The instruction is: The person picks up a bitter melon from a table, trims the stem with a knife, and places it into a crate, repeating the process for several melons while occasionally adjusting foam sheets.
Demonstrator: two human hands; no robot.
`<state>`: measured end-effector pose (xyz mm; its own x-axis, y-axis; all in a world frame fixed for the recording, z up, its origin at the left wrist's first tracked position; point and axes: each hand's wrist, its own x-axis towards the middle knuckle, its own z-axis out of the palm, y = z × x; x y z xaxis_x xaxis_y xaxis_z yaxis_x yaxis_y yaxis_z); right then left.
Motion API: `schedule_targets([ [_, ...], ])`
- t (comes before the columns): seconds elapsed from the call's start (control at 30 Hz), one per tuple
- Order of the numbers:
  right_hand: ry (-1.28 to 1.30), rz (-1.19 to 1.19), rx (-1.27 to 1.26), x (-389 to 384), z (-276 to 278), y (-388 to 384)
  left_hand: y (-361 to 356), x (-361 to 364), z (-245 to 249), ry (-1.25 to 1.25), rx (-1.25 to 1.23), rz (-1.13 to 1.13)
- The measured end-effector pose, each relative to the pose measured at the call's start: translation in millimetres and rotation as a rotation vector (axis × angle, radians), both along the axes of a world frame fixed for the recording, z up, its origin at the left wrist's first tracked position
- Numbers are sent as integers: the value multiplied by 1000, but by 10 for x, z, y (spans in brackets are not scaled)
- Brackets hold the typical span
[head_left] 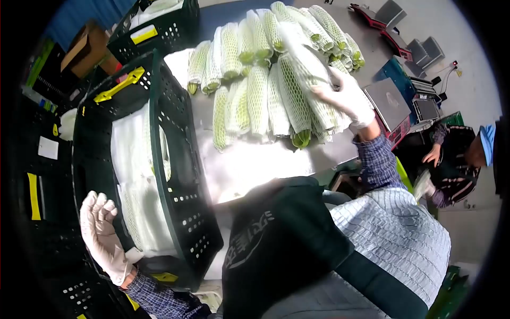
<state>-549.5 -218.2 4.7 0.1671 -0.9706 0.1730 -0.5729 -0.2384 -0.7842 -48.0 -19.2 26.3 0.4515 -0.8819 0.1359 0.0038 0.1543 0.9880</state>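
Observation:
In the head view my right hand [348,98], in a white glove, grips a long zucchini-like vegetable in a white foam net [307,66], blurred by motion above the pile. Around and below it, several similar net-wrapped vegetables [257,101] lie in two rough rows on the metal table [249,159]. My left hand [101,234], also gloved, is at the near left side of a dark green crate [183,196]. Its fingers are loosely bent and hold nothing visible. Inside the crate, white-wrapped items [143,212] lie under pale sheeting, their contents partly hidden.
Another green crate [175,29] with a yellow handle stands behind. A cardboard box [87,50] and stacked dark crates are at the left. Red-based scales [396,45] line the right side. A person in a blue cap [486,143] sits at the far right.

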Motion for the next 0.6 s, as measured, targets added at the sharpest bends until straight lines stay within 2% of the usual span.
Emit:
schedule_targets([
  [0.03,60,-156,-4,-244,-206,-45,-3,7,-1,-6,11,6],
  [0.07,393,-314,-52,-547,-359,-97,-12,24,-12,-11,22,10],
  [0.13,624,-417,-9,-939,-585,-154,-32,57,-55,-15,12,-14],
  [0.27,832,-428,110,-1460,-946,-447,-100,8,-71,-61,93,-6],
  [0.33,835,-379,82,-1567,-1104,-575,-131,33,-122,-2,101,-36],
  [0.43,797,-491,41,-1533,-992,-602,-181,-61,-141,-26,203,24],
  [0.47,656,-517,-13,-1427,-924,-596,-180,2,-168,-26,253,31],
  [0.53,396,-345,-153,-1245,-811,-615,-222,82,-249,60,241,-8],
  [0.57,91,-253,-152,-1147,-876,-672,-245,83,-256,58,264,32],
  [0.6,-41,-219,-22,-764,-674,-541,-298,68,-273,60,282,57],
])
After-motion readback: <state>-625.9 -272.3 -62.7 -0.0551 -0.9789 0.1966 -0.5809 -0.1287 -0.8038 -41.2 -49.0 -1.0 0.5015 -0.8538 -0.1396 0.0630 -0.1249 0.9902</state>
